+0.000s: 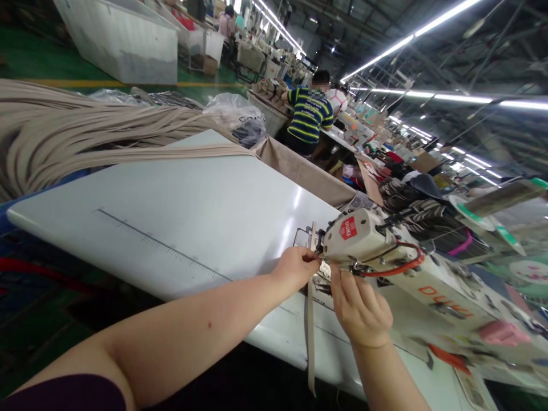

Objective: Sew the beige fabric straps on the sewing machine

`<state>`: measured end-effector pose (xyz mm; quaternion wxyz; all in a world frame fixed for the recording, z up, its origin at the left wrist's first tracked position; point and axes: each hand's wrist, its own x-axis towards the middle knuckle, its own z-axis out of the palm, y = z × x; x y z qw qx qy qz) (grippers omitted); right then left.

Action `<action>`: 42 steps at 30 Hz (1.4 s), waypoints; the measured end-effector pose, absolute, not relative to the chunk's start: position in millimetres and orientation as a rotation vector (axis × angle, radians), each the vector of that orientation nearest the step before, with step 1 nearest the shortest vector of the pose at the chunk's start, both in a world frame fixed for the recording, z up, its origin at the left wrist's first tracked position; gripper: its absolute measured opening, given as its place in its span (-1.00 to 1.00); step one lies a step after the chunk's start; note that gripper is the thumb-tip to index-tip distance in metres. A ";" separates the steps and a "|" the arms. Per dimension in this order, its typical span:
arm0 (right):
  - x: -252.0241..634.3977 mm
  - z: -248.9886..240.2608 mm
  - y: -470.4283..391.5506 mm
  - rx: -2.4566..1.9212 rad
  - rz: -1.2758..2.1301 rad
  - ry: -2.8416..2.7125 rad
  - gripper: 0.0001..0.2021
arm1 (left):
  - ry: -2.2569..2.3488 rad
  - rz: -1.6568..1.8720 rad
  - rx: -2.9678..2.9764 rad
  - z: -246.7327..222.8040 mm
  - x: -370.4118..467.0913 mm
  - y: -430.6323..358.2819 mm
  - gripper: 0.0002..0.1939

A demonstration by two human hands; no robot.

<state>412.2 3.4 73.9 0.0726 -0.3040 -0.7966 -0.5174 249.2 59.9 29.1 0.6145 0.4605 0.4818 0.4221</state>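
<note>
A sewing machine stands on the right of the white table, its head tilted in my view. My left hand reaches to the needle area, thumb and fingers pinched together; what they hold is too small to make out. Just to the right, my right hand is closed below the machine head, its fingertips hidden from me. A beige fabric strip runs under the needle area and hangs over the table's front edge, passing between my two hands.
Long beige strips lie heaped at the far left, some reaching across the table's back. Behind the table is a fabric-lined bin. A person in a striped shirt works beyond it. A thread spool stands at right.
</note>
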 end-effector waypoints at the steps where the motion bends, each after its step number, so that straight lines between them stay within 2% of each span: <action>1: 414.1 73.4 3.1 -0.924 -1.542 -2.413 -0.72 | 1.114 0.972 1.059 29.5 249.0 60.5 -0.93; 9: 422.4 70.8 3.9 -1.037 -1.207 -2.506 -0.59 | 1.115 0.959 1.014 18.9 256.4 66.2 -0.96; 18: 408.9 74.2 1.8 -1.031 -1.345 -2.451 -0.69 | 0.964 0.952 0.880 4.4 266.4 72.3 -0.94; 22: 405.7 73.6 1.3 -1.126 -1.289 -2.470 -0.69 | 0.900 0.942 0.818 5.7 267.0 73.5 -0.94; 28: 403.2 74.3 0.9 -1.109 -1.557 -2.451 -0.83 | 0.857 0.917 0.761 7.8 265.9 75.9 -0.94; 42: 387.8 78.6 0.4 -1.132 -1.693 -2.338 -0.90 | 0.877 0.900 0.758 2.0 271.8 81.2 -0.94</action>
